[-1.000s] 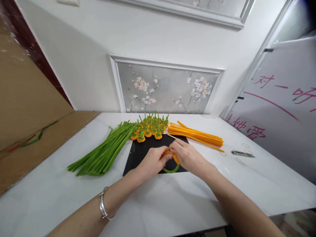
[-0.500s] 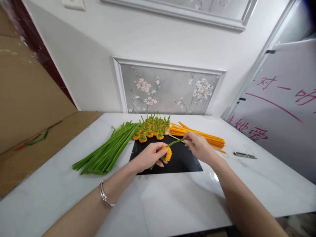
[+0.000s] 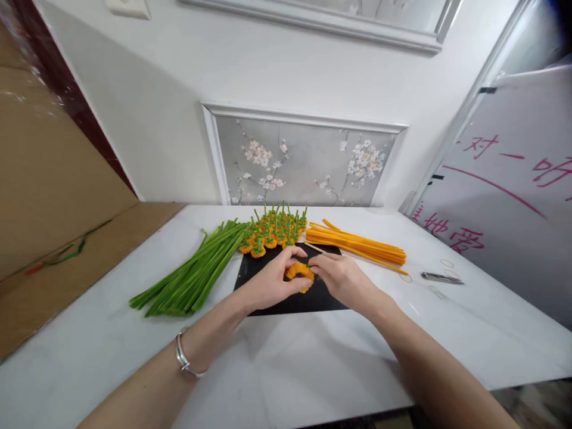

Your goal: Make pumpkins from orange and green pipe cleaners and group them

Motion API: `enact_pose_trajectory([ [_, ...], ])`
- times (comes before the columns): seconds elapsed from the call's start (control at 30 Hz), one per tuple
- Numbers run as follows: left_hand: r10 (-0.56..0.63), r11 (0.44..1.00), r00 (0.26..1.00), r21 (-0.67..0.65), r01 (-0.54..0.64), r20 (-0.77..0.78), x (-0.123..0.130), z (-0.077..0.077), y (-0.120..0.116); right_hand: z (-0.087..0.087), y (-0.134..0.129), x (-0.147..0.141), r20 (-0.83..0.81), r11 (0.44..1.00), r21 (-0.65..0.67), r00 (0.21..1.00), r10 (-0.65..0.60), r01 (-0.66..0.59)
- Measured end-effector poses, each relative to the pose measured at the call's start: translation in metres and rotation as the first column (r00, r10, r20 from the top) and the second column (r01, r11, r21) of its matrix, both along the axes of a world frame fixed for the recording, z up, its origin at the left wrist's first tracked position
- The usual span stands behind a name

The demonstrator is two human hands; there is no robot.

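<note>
My left hand (image 3: 276, 279) holds a curved orange pipe-cleaner piece (image 3: 300, 271), thumb below it and fingers above. Its ribbed loop faces up over a black mat (image 3: 286, 305). My right hand (image 3: 340, 275) is closed at the right side of the loop, pinching a green pipe cleaner (image 3: 309, 266), of which only a short bit shows. Most of that green stem is hidden by the fingers. Behind the hands stand several finished-looking orange pieces with green stems (image 3: 270, 237).
A bundle of green pipe cleaners (image 3: 192, 271) lies on the left, orange pipe cleaners (image 3: 357, 243) on the right. A thin stick (image 3: 314, 247) rests on the mat's back edge. Farther right are tweezer-like metal tool (image 3: 442, 278) and rubber bands (image 3: 447, 263). Cardboard (image 3: 67, 179) borders the left.
My right hand has moved left and down to the orange piece, and the green stem stretched between the hands is now mostly hidden. The orange loop has turned to face upward.
</note>
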State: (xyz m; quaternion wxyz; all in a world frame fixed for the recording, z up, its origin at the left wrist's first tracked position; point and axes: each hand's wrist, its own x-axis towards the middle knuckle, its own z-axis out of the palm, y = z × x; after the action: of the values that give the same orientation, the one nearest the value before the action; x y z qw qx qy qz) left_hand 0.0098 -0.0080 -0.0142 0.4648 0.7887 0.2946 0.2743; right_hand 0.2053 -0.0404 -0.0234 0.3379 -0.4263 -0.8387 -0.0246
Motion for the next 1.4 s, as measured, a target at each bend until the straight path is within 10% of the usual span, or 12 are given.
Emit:
enact_pose_trajectory([
  [0.53,-0.012,0.986,0.996,0.166,0.028,-0.093,0.001,0.006,-0.009,0.009,-0.006,-0.004,-0.359,0.900,-0.421,0.932,-0.052,-0.112],
  [0.77,-0.039,0.994,0.999,0.104,0.041,-0.024,-0.001,0.009,-0.008,0.011,-0.007,-0.006,-0.590,0.741,-0.579,0.802,-0.093,-0.341],
  [1.03,-0.028,0.988,0.996,0.146,0.041,-0.088,0.000,0.010,-0.011,0.014,-0.009,-0.006,-0.451,0.772,-0.600,0.885,-0.112,-0.208],
  [1.2,0.026,0.964,0.994,0.266,0.004,-0.108,0.000,0.010,-0.012,0.011,-0.006,-0.006,-0.658,0.594,-0.678,0.718,-0.228,-0.433],
  [1.4,0.126,0.867,0.984,0.496,-0.048,-0.125,-0.001,0.010,-0.008,0.008,-0.005,-0.005,-0.790,0.504,-0.606,0.540,-0.292,-0.615],
])
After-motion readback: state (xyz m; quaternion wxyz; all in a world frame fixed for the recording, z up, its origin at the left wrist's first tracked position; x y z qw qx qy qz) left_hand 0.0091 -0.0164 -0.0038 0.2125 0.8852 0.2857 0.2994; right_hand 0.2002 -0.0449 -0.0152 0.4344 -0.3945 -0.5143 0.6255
